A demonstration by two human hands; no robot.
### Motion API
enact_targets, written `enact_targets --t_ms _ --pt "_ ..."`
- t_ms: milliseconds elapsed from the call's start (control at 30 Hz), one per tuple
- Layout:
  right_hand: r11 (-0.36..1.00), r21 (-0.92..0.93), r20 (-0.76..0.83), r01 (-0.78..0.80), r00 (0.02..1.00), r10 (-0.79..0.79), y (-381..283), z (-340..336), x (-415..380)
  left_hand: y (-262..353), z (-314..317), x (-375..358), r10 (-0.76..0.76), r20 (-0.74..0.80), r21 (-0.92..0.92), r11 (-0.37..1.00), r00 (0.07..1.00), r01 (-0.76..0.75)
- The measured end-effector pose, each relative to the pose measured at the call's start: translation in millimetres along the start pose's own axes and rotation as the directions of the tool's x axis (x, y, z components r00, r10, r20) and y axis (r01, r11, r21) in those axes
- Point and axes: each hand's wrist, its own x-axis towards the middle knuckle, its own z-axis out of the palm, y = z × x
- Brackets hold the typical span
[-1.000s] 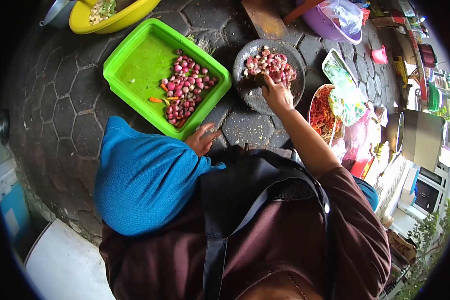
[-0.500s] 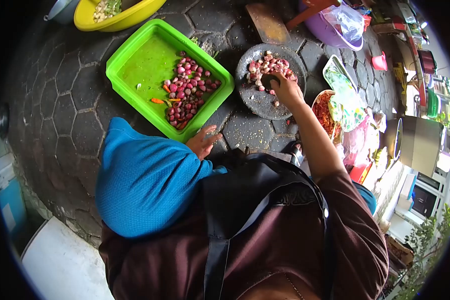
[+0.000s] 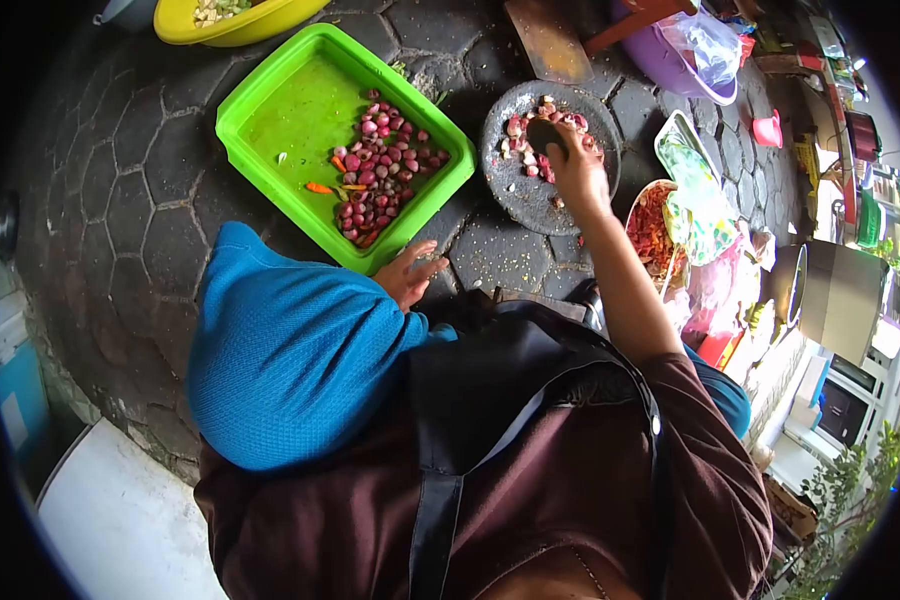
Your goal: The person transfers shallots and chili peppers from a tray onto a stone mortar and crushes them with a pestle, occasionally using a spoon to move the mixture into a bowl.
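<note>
My right hand (image 3: 580, 175) is wrapped round a dark stone pestle (image 3: 543, 134) over the round, shallow stone mortar (image 3: 510, 195). Crushed and partly whole shallots (image 3: 522, 150) lie in the mortar around the pestle. Beside my blue-covered knee, my left hand (image 3: 406, 277) is held with its fingers apart and nothing in it, close to the near corner of a green tray (image 3: 270, 190). Many peeled red shallots (image 3: 375, 170) are heaped in the right part of that tray, along with a few orange chillies (image 3: 318, 188).
A yellow basin (image 3: 260, 22) with pale chopped pieces stands at the upper left. A brown board (image 3: 550, 45) lies beyond the mortar, near a purple tub (image 3: 660, 70). To the right are a container of red chillies (image 3: 652, 225), plastic bags (image 3: 710, 200) and a pink dipper (image 3: 767, 130).
My right hand has shifted slightly up, and the pestle now stands out more clearly in its grip. The shallots in the mortar look more spread. My left hand stays by the knee.
</note>
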Motion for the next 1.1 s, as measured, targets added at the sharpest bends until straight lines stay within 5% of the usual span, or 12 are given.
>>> enact_targets --t_ms 133,200,333,467,533,567,600,667,800,933,1033,1100 --pt "0.975 -0.224 0.193 -0.001 0.98 0.046 -14.4 31.4 -4.4 -4.4 6.9 -4.3 -0.141 0.005 -0.141 0.98 0.99 0.14" --pt "0.99 -0.1 0.209 -0.096 0.971 0.115 -11.5 26.8 1.2 -3.3 6.4 -3.5 -0.177 0.036 -0.106 0.978 0.984 0.18" --pt "0.992 0.126 0.032 0.015 0.999 -0.019 2.3 14.4 6.2 -3.5 4.4 -3.8 -0.175 0.031 -0.14 0.974 0.984 0.177" --pt "0.996 0.069 -0.088 0.065 0.994 -0.058 0.1 18.4 1.5 -5.5 7.1 -6.7 -0.178 0.038 -0.181 0.966 0.983 0.182" --pt "0.971 -0.208 0.18 -0.121 0.971 0.159 -9.2 30.3 -5.3 -3.7 7.7 -5.0 -0.135 0.029 -0.17 0.976 0.99 0.138" --pt "0.982 -0.187 0.024 0.011 1.0 -0.006 10.1 57.9 -14.9 -0.3 6.9 -5.5 -0.17 0.052 -0.145 0.974 0.984 0.176" --pt "0.973 -0.233 0.071 -0.001 0.997 0.018 8.0 53.1 -14.5 -2.7 4.7 -2.2 -0.203 0.066 -0.112 0.971 0.977 0.209" --pt "0.995 -0.058 0.205 -0.085 0.974 0.095 11.4 36.8 3.3 -3.0 7.4 -2.1 -0.207 0.052 -0.143 0.967 0.977 0.213" --pt "0.992 0.123 0.038 0.009 0.999 -0.014 16.9 16.1 3.1 -3.6 8.6 -5.8 -0.24 0.049 -0.226 0.943 0.97 0.245" --pt "1.0 -0.002 -0.03 0.014 0.999 -0.014 17.6 2.4 -17.2 3.7 -5.9 1.5 -0.188 0.06 -0.11 0.975 0.98 0.194" --pt "0.992 -0.124 0.148 0.019 0.989 -0.001 39.8 37.1 -33.3 4.7 -7.2 3.9 -0.203 0.098 -0.088 0.973 0.974 0.212" --pt "0.979 -0.203 0.114 -0.028 0.992 0.052 39.3 47.9 -42.7 6.5 -6.9 3.4 -0.206 0.071 -0.106 0.971 0.976 0.213"
